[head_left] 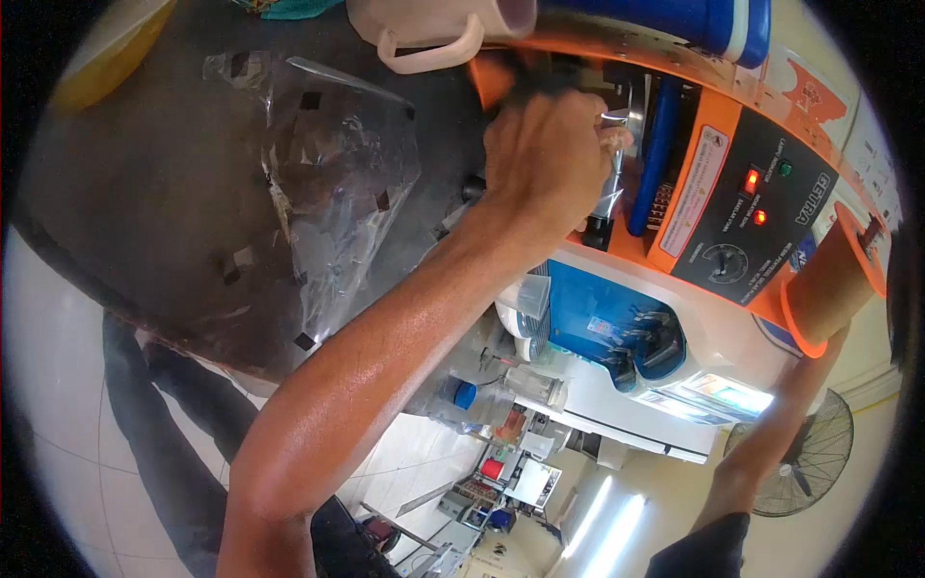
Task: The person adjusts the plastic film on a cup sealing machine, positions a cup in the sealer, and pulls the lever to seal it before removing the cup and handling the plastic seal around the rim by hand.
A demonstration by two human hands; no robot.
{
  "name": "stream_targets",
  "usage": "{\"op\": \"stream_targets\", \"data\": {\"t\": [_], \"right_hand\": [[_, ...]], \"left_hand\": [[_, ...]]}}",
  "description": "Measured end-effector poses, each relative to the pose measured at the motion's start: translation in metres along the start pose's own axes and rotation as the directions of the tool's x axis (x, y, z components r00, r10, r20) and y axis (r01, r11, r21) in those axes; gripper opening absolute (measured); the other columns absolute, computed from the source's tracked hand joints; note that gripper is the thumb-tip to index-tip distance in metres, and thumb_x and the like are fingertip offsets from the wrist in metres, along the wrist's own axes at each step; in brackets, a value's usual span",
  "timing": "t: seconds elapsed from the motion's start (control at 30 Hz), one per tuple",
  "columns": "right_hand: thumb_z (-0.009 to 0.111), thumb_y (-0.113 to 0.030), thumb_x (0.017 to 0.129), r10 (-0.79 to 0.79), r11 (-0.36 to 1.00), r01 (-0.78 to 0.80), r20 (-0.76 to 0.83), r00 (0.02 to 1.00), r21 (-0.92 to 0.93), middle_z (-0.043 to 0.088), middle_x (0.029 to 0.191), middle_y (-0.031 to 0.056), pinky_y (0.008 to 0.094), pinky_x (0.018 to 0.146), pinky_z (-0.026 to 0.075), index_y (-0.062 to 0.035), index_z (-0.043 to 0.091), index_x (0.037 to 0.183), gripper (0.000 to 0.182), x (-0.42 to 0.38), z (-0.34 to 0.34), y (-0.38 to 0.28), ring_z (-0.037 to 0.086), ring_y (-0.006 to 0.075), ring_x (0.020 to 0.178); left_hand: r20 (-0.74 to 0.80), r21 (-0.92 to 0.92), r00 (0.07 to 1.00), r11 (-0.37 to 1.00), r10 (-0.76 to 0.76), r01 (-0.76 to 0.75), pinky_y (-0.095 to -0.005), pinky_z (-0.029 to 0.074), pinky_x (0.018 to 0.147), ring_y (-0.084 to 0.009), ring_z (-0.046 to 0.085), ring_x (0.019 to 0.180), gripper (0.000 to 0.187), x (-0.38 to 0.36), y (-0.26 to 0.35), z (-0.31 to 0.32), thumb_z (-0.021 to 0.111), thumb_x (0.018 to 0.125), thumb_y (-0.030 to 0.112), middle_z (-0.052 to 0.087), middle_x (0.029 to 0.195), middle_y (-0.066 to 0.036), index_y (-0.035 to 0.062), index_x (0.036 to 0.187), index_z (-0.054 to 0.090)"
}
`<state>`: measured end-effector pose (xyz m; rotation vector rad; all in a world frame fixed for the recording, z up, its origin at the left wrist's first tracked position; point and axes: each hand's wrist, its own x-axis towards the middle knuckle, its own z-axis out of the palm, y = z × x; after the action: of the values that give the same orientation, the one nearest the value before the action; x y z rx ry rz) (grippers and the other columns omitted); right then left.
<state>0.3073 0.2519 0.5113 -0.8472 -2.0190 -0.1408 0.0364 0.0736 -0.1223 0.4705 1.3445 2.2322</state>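
Observation:
My left hand (554, 159) reaches into the opening of an orange sealing machine (718, 173). Its back faces me and its fingers are curled; what they hold is hidden and partly blurred. Shiny clear plastic (614, 188) shows beside the fingertips, with a blue bar (657, 154) just past it. A dial and lit red indicators are on the machine's black panel (747, 217). From the lower right my right forearm (780, 419) extends to a tan film roll (829, 289) with orange end discs. The roll hides my right hand, so its fingers do not show.
On the dark tabletop (193, 164) lies a crumpled clear plastic sheet (342, 183) with dark squares. A pale pink pitcher (429, 24) and a blue container (665, 21) stand close to the machine. A water dispenser (708, 337), a blue-capped bottle (464, 395) and a fan (809, 453) are beyond.

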Motion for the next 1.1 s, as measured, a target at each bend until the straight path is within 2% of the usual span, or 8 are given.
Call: {"op": "stream_targets", "data": {"t": [0.3, 0.5, 0.57, 0.67, 0.83, 1.0, 1.03, 1.1], "right_hand": [[0.036, -0.007, 0.094, 0.103, 0.990, -0.106, 0.031, 0.994, 0.098, 0.056, 0.085, 0.0164, 0.0479, 0.087, 0.048, 0.0024, 0.051, 0.084, 0.020, 0.016, -0.016, 0.010, 0.058, 0.0292, 0.085], [0.035, -0.007, 0.094, 0.204, 0.955, -0.216, 0.080, 0.976, 0.204, 0.056, 0.087, 0.0164, 0.0479, 0.088, 0.048, 0.0026, 0.050, 0.085, 0.020, 0.038, -0.021, 0.019, 0.057, 0.0291, 0.086], [0.035, -0.007, 0.095, 0.225, 0.946, -0.238, 0.085, 0.971, 0.220, 0.056, 0.087, 0.0163, 0.0479, 0.088, 0.048, 0.0027, 0.050, 0.086, 0.020, 0.040, -0.024, 0.021, 0.057, 0.0290, 0.086], [0.034, -0.007, 0.095, 0.253, 0.935, -0.267, 0.088, 0.963, 0.234, 0.056, 0.089, 0.0163, 0.0479, 0.089, 0.048, 0.0028, 0.050, 0.086, 0.020, 0.041, -0.026, 0.024, 0.057, 0.0290, 0.087], [0.033, -0.007, 0.096, 0.290, 0.911, -0.310, 0.109, 0.951, 0.271, 0.056, 0.090, 0.0162, 0.0479, 0.090, 0.047, 0.0030, 0.049, 0.087, 0.020, 0.045, -0.027, 0.021, 0.057, 0.0289, 0.088], [0.033, -0.006, 0.096, 0.364, 0.839, -0.410, 0.190, 0.912, 0.358, 0.056, 0.092, 0.0162, 0.0479, 0.091, 0.047, 0.0032, 0.049, 0.088, 0.020, 0.060, -0.043, 0.018, 0.056, 0.0287, 0.089], [0.033, -0.006, 0.096, 0.387, 0.809, -0.442, 0.216, 0.897, 0.387, 0.056, 0.092, 0.0161, 0.0479, 0.091, 0.047, 0.0032, 0.049, 0.088, 0.020, 0.062, -0.051, 0.019, 0.056, 0.0287, 0.089], [0.034, -0.007, 0.096, 0.359, 0.850, -0.352, 0.058, 0.932, 0.392, 0.053, 0.087, 0.0150, 0.0488, 0.093, 0.045, 0.0019, 0.047, 0.085, 0.020, -0.029, 0.016, -0.038, 0.055, 0.0306, 0.086]], "left_hand": [[0.071, -0.023, 0.997, 0.999, -0.028, 0.030, -0.0424, 0.050, 0.065, -0.0315, 0.069, 0.070, 0.023, 0.001, 0.001, -0.004, 0.072, 0.086, 0.026, 0.070, 0.074, -0.015, 0.0036, 0.082, 0.071], [0.025, -0.074, 1.000, 0.997, -0.001, 0.002, -0.0452, 0.050, 0.068, -0.0323, 0.068, 0.067, 0.020, 0.001, 0.000, -0.003, 0.068, 0.089, 0.023, 0.069, 0.069, -0.014, 0.0049, 0.084, 0.072], [0.081, -0.032, 0.996, 0.998, -0.044, 0.046, -0.0407, 0.051, 0.069, -0.0315, 0.069, 0.073, 0.026, 0.002, 0.001, -0.007, 0.071, 0.087, 0.029, 0.071, 0.080, -0.015, 0.0039, 0.084, 0.072], [0.148, -0.044, 0.984, 0.993, -0.099, 0.107, -0.0398, 0.051, 0.070, -0.0299, 0.069, 0.075, 0.028, -0.001, 0.004, -0.012, 0.071, 0.088, 0.031, 0.071, 0.080, -0.016, 0.0040, 0.086, 0.073], [0.138, -0.029, 0.988, 0.996, -0.076, 0.081, -0.0395, 0.051, 0.071, -0.0289, 0.069, 0.074, 0.029, 0.000, 0.002, -0.013, 0.070, 0.088, 0.033, 0.070, 0.079, -0.015, 0.0048, 0.087, 0.073], [0.120, -0.014, 0.991, 0.998, -0.056, 0.058, -0.0392, 0.050, 0.071, -0.0295, 0.068, 0.073, 0.027, 0.001, 0.002, -0.013, 0.071, 0.087, 0.033, 0.070, 0.079, -0.014, 0.0062, 0.089, 0.073], [0.138, -0.007, 0.988, 0.997, -0.074, 0.076, -0.0425, 0.051, 0.071, -0.0299, 0.069, 0.073, 0.025, 0.002, 0.005, -0.015, 0.069, 0.089, 0.030, 0.071, 0.079, -0.013, 0.0058, 0.087, 0.073], [0.161, -0.001, 0.982, 0.995, -0.094, 0.096, -0.0457, 0.051, 0.071, -0.0302, 0.069, 0.072, 0.023, 0.001, 0.005, -0.013, 0.068, 0.090, 0.028, 0.072, 0.079, -0.013, 0.0055, 0.085, 0.072]]}}
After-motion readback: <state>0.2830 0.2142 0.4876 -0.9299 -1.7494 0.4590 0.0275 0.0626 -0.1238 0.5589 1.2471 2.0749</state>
